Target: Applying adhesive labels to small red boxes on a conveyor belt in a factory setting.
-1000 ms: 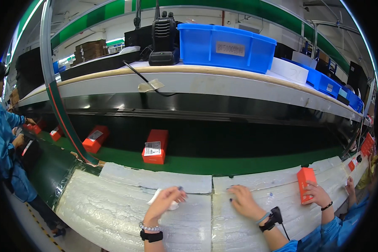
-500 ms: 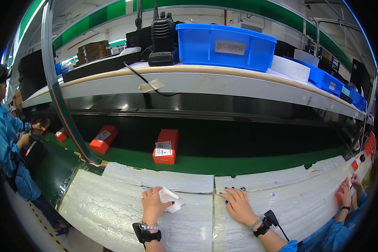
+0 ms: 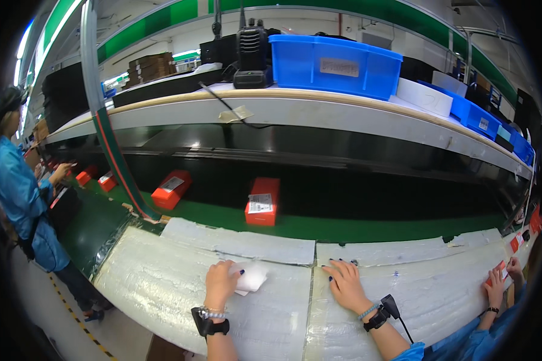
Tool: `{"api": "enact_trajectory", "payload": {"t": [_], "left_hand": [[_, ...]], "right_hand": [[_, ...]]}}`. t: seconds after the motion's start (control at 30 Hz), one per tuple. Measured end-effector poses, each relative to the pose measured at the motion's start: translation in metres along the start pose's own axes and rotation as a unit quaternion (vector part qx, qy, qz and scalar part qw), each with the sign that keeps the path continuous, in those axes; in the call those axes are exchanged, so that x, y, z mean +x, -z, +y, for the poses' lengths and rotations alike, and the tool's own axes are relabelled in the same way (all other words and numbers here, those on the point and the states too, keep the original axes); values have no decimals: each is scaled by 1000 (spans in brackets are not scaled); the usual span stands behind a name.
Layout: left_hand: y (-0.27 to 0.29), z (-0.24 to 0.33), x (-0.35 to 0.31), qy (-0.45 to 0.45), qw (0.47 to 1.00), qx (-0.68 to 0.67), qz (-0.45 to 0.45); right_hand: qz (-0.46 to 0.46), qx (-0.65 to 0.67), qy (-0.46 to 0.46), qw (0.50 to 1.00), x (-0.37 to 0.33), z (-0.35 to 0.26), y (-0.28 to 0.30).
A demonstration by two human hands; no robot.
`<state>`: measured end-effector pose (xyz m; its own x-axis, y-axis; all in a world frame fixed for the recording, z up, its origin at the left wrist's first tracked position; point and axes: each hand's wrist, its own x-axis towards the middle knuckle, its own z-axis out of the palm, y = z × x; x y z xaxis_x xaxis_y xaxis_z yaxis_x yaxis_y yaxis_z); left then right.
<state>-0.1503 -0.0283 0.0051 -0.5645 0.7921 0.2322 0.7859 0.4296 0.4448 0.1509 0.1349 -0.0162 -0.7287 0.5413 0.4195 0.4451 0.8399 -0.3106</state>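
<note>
My left hand (image 3: 221, 284) is closed on a thin white piece of paper or cloth (image 3: 253, 279), pinched at its edge and held just over the film-covered worktop (image 3: 277, 313). Whether it is paper or cloth I cannot make out. My right hand (image 3: 347, 287) rests palm down on the same surface, right of the seam, fingers stretched out and holding nothing. Beyond both hands, on the green belt (image 3: 223, 218), lie a red box (image 3: 270, 191) with a white label and another labelled red box (image 3: 171, 189) further left.
A co-worker in blue (image 3: 27, 186) stands at the left by more red boxes. At the right edge, another person's hands (image 3: 495, 287) hold a red item. Above the belt, a shelf (image 3: 319, 109) carries a blue bin (image 3: 337, 65) and a black walkie-talkie (image 3: 252, 54). A metal post (image 3: 105, 132) rises at left.
The whole view has shifted, with most things now further right and higher in the picture. The white piece in my left hand looks more spread out. My right hand still lies flat.
</note>
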Motion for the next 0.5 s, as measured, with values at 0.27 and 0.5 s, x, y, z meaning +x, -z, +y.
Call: {"api": "enact_trajectory", "payload": {"t": [0.27, 0.5], "left_hand": [[114, -82, -164, 213, 872, -285, 336], [51, -208, -311, 402, 863, 1, 306]], "right_hand": [[19, -10, -7, 1000, -1, 1, 4], [8, -5, -6, 1000, 0, -4, 4]]}}
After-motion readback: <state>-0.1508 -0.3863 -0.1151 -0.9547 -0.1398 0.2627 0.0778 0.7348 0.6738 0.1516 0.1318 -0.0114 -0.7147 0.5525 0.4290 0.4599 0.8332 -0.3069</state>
